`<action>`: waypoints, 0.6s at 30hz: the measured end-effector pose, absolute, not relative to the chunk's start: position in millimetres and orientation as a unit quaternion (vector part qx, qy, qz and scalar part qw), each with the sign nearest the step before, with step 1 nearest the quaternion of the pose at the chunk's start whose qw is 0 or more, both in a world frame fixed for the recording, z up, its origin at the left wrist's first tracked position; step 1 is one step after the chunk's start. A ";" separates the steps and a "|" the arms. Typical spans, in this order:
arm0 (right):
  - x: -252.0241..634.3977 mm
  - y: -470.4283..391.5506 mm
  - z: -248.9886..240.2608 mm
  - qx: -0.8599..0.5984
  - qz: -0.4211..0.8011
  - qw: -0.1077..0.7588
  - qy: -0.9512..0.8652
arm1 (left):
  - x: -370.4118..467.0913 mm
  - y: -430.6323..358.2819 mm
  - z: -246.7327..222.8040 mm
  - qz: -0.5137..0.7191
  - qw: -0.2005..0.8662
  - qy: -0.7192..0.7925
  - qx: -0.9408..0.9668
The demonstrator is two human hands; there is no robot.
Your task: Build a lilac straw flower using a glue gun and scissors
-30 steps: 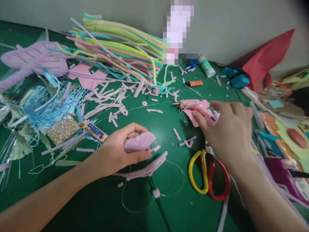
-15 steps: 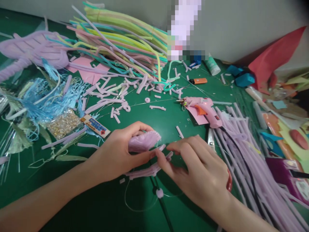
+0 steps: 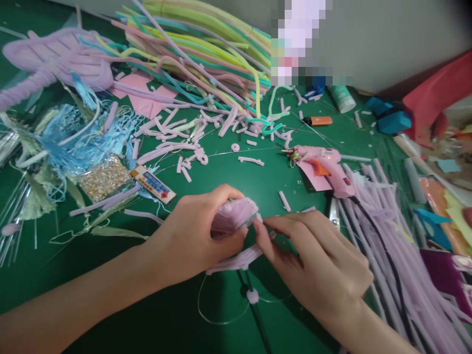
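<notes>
My left hand (image 3: 195,236) is curled round a lilac piece made of pipe cleaners (image 3: 236,215) laid side by side, its ribbed end facing right. My right hand (image 3: 317,260) has thumb and forefinger pinched at that end, on a short lilac pipe cleaner piece (image 3: 259,218) that is mostly hidden by the fingertips. Below both hands shows a curved lilac strip (image 3: 239,259); I cannot tell whether it joins the held piece. Under it, a small lilac ball (image 3: 252,296) sits by a thin clear thread and a dark rod.
A pink glue gun (image 3: 324,162) with a black cord lies right of centre, near an orange lighter (image 3: 320,121). Long lilac pipe cleaners (image 3: 391,255) fill the right side. Cut pieces (image 3: 184,150), blue tassels (image 3: 84,137), a bead bag (image 3: 105,179) and an eraser (image 3: 154,184) lie left.
My right fingertips have come up against the ribbed end of the lilac piece with the short piece. The left hand has turned it slightly. The whole view has shifted a little.
</notes>
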State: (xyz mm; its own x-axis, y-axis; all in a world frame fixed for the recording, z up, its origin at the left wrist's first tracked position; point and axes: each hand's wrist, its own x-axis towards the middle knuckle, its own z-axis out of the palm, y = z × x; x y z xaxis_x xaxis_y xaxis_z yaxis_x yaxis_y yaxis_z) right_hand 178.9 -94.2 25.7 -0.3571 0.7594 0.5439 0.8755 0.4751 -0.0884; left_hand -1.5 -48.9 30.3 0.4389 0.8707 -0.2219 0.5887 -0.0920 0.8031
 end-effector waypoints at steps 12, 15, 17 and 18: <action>179.5 -93.5 24.9 -0.494 -0.128 0.265 -0.818 | -9.9 -42.9 27.2 0.136 0.457 0.435 0.764; 180.6 -94.9 23.3 -0.495 -0.122 0.265 -0.818 | -12.3 -43.1 24.2 0.162 0.454 0.436 0.760; 180.9 -95.8 22.9 -0.494 -0.120 0.266 -0.819 | -13.6 -42.6 23.3 0.164 0.448 0.421 0.772; 180.9 -96.2 22.9 -0.495 -0.118 0.265 -0.819 | -14.3 -42.0 23.3 0.159 0.442 0.412 0.781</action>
